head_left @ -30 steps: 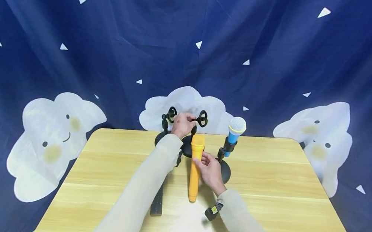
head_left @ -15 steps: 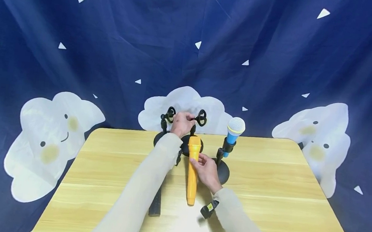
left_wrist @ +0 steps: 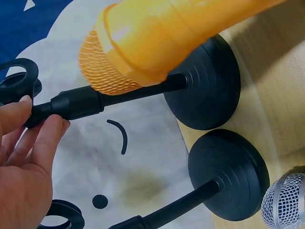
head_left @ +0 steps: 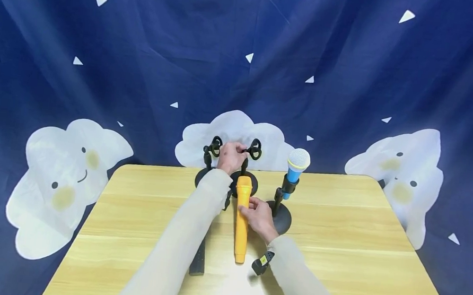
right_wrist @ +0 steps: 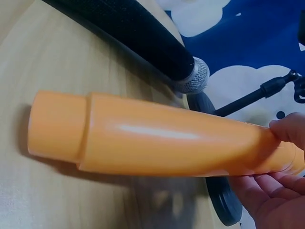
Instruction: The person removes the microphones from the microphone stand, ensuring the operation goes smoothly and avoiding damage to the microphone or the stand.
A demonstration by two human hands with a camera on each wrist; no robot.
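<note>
My left hand (head_left: 231, 157) pinches the neck of the middle black microphone stand (left_wrist: 76, 102), just below its ring-shaped clip (head_left: 255, 149). In my right hand (head_left: 259, 217) is an orange microphone (head_left: 241, 224), gripped around its body between thumb and fingers. Its mesh head points toward the stand and its tail toward the near side. In the left wrist view the head overlaps the stand's pole; whether they touch, I cannot tell. The clip near my left fingers holds no microphone.
A second black stand (left_wrist: 228, 171) is left of the middle one. Right of my right hand, a blue microphone (head_left: 294, 174) tilts in a third stand (head_left: 283, 218). A black microphone (right_wrist: 138, 38) with a silver head lies on the wooden table (head_left: 336, 271), partly under my left sleeve.
The orange microphone and my right hand have shifted slightly left and toward the near side. My left hand keeps its grip on the middle stand.
</note>
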